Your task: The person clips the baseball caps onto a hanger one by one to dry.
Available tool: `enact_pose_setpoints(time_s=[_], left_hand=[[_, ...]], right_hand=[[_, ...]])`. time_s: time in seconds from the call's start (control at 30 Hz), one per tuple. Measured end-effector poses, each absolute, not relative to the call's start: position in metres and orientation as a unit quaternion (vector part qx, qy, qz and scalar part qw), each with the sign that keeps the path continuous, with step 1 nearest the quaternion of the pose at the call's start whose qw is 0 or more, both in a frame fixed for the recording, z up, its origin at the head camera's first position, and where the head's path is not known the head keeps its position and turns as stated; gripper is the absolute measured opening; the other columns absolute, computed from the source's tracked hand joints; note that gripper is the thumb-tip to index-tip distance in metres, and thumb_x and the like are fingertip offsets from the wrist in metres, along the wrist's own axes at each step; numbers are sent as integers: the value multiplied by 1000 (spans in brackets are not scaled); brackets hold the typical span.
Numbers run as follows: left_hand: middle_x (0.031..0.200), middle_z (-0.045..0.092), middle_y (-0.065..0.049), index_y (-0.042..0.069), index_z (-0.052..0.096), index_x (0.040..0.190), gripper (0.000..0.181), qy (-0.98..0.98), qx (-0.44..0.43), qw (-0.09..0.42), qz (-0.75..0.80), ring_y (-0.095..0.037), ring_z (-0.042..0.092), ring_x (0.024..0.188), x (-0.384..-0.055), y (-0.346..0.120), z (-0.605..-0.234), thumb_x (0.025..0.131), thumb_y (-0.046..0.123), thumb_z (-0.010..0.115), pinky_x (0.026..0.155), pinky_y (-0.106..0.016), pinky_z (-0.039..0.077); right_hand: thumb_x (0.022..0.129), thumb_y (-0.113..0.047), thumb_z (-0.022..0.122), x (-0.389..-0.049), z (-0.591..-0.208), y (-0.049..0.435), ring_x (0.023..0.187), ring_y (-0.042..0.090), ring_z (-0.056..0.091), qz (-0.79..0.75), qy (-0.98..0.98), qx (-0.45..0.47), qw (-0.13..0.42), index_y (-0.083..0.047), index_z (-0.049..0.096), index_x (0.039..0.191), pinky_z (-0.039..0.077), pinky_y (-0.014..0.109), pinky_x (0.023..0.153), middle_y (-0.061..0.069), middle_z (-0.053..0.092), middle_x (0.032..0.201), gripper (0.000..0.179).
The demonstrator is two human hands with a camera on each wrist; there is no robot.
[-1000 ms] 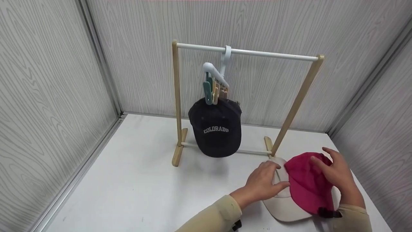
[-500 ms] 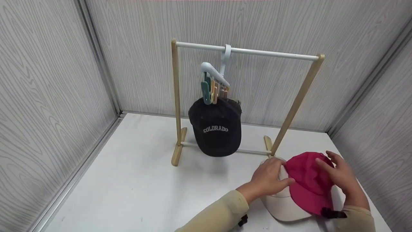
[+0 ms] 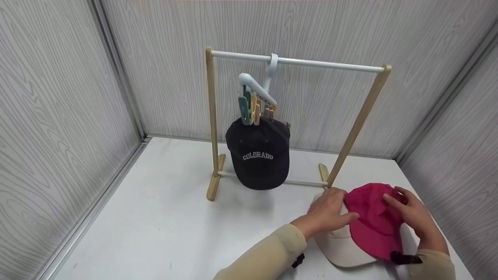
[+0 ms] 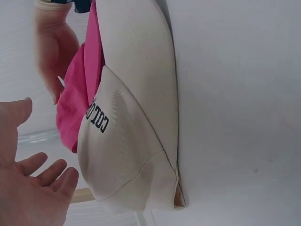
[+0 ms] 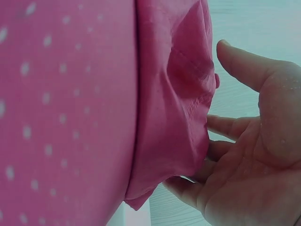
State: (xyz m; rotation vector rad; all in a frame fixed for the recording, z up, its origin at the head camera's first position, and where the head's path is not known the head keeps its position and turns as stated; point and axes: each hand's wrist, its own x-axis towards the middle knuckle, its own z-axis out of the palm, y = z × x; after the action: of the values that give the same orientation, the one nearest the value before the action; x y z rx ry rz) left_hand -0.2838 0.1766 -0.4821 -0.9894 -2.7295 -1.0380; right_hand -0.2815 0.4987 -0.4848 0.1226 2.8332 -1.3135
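Observation:
A pink cap [image 3: 375,210] lies partly over a cream cap [image 3: 346,252] at the table's right side. My left hand [image 3: 328,212] hovers at the cream cap's crown, and the left wrist view shows its thumb and fingers [image 4: 70,181] spread loosely beside the cap. Dark lettering marks the front of the cream cap, partly covered by the pink one. At the pink cap's far right edge is my right hand [image 3: 414,212]. In the right wrist view its fingertips pass behind the cap's edge, while the thumb [image 5: 240,63] stands apart from the fabric.
Behind, a wooden rack [image 3: 360,122] with a white rod [image 3: 330,65] carries a white hanger [image 3: 258,89]. Coloured clips [image 3: 244,111] on it hold a black cap [image 3: 258,167] lettered COLORADO. The rack's right foot [image 3: 323,173] stands close to the cream cap.
My left hand has shifted slightly right and away from me over the cream cap. The right hand has moved a little right and down along the pink cap's edge. Both caps lie nearly unchanged.

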Motion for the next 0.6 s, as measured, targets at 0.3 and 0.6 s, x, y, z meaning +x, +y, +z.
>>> enact_pose_setpoints(time_s=[0.3, 0.6], left_hand=[[139, 61, 10, 16, 61, 141, 53, -895, -324, 33, -306, 1, 54, 124, -287, 182, -485, 105, 53, 74, 95, -15, 44], [144, 61, 9, 15, 61, 142, 55, -894, -330, 30, -303, 0, 53, 131, -285, 184, -481, 105, 52, 74, 102, -15, 43]], right_hand=[[116, -51, 55, -283, -495, 508, 109, -10, 49, -440, 896, 60, 12, 13, 34, 165, 47, 15, 90, 30, 50, 158, 83], [115, -26, 65, -280, -500, 511, 92, 5, 63, -568, 820, 64, -38, -2, 72, 120, 52, 23, 83, -13, 69, 96, 26]])
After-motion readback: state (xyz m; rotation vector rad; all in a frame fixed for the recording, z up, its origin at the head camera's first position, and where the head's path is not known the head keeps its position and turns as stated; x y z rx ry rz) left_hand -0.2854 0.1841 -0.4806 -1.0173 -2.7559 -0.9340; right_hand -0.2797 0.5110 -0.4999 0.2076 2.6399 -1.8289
